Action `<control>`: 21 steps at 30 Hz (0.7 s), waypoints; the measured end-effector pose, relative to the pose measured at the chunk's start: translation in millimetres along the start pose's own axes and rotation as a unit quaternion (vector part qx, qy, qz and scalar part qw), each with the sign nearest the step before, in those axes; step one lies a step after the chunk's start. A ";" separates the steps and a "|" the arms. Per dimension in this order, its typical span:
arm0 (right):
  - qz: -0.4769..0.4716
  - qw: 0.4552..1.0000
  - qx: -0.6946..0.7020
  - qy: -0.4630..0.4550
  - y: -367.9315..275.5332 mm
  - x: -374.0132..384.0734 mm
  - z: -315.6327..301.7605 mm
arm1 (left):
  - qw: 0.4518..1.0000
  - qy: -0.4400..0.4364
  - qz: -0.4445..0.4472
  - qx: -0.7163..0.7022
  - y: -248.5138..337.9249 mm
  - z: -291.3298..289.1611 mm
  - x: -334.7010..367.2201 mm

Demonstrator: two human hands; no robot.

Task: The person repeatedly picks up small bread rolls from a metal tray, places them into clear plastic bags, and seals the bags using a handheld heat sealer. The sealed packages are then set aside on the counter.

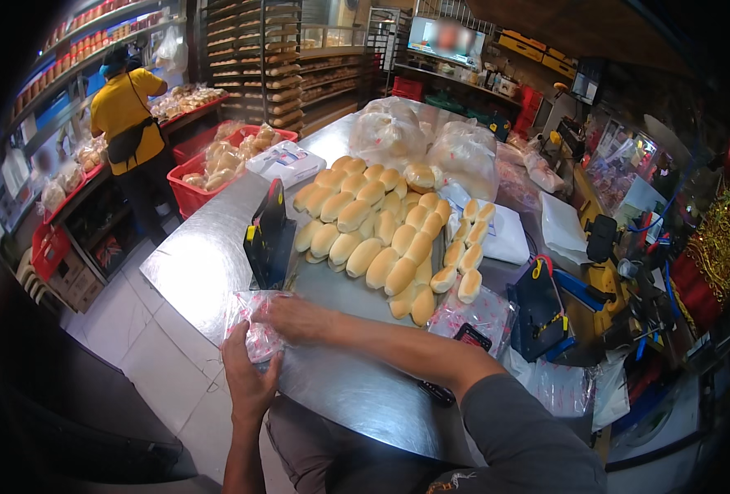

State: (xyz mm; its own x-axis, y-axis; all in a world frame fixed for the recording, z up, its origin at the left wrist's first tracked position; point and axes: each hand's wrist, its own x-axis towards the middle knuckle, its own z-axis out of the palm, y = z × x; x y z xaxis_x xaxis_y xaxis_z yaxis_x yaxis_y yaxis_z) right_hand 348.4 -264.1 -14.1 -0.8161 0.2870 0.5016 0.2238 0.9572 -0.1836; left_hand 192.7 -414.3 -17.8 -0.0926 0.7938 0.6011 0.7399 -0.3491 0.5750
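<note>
Clear plastic bag (254,323) pinched between left hand (248,377), right hand (297,318) fingers.

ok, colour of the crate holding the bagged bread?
Red crate, seen best in the head view, left of the table.

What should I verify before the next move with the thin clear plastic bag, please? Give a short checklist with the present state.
1. Left hand grips the thin clear plastic bag with red print: ok.
2. Right hand rests on the same bag: ok.
3. Bag mouth open: cannot tell.
4. Pale oblong bread rolls lie close on the shiny steel table: ok.
5. Spare printed bags sit beside the rolls: ok.
6. Bag already holds bread: cannot tell.
</note>
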 end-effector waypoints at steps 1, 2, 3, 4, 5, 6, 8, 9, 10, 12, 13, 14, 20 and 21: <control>-0.032 0.999 0.003 0.040 0.7 0.5 -0.9 | 1.000 -0.012 -0.008 0.008 0.2 4.0 0.7; -0.008 1.000 -0.027 -0.014 0.9 1.2 -2.6 | 1.000 -0.015 -0.010 0.013 0.1 8.2 2.5; 0.016 0.996 -0.052 -0.074 0.7 1.7 -5.2 | 1.000 -0.019 -0.013 0.018 -0.4 11.7 5.1; 0.054 0.987 -0.073 -0.131 -0.3 2.3 -8.3 | 0.999 -0.042 -0.022 0.027 -1.3 15.0 8.5; 0.044 0.989 -0.072 -0.123 -2.5 2.8 -11.5 | 0.997 -0.065 -0.031 0.036 -2.5 17.9 12.3; 0.051 0.990 -0.067 -0.110 -5.3 3.0 -15.0 | 0.995 -0.076 -0.029 0.049 -3.9 20.5 16.1; 0.052 0.994 -0.052 -0.082 -10.9 1.5 -22.6 | 0.987 -0.094 -0.039 0.124 -7.8 25.2 22.3; 0.046 0.996 -0.042 -0.067 -13.7 -0.8 -26.8 | 0.980 -0.095 -0.036 0.168 -10.6 27.6 24.4; 0.020 0.999 -0.028 -0.025 -15.6 -3.7 -31.3 | 0.979 -0.097 -0.046 0.172 -14.1 29.7 25.7; 0.010 1.000 0.018 0.002 -19.9 -9.8 -40.2 | 0.977 -0.086 -0.041 0.193 -22.6 34.9 27.3; 0.013 0.999 0.038 0.008 -22.8 -12.8 -45.1 | 0.973 -0.106 -0.065 0.196 -27.2 37.1 28.7; 0.000 0.996 0.064 0.059 -26.3 -15.7 -50.7 | 0.970 -0.115 -0.070 0.201 -31.3 39.6 30.9; 0.166 0.976 0.105 0.096 -54.5 -42.3 -122.9 | 0.972 -0.126 -0.074 0.183 -5.4 14.5 49.5; 0.187 0.975 0.089 0.077 -52.8 -45.8 -140.2 | 0.968 -0.158 -0.095 0.169 9.7 3.1 51.5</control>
State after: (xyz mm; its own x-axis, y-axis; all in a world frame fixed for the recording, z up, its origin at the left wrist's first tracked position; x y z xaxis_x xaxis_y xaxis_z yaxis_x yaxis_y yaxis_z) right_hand 448.7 -322.5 91.1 -0.6025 0.6303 0.4896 0.3838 0.7667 -0.5146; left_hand 197.2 -375.2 17.0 -0.0788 0.9591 0.2719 0.9100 -0.0422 0.4125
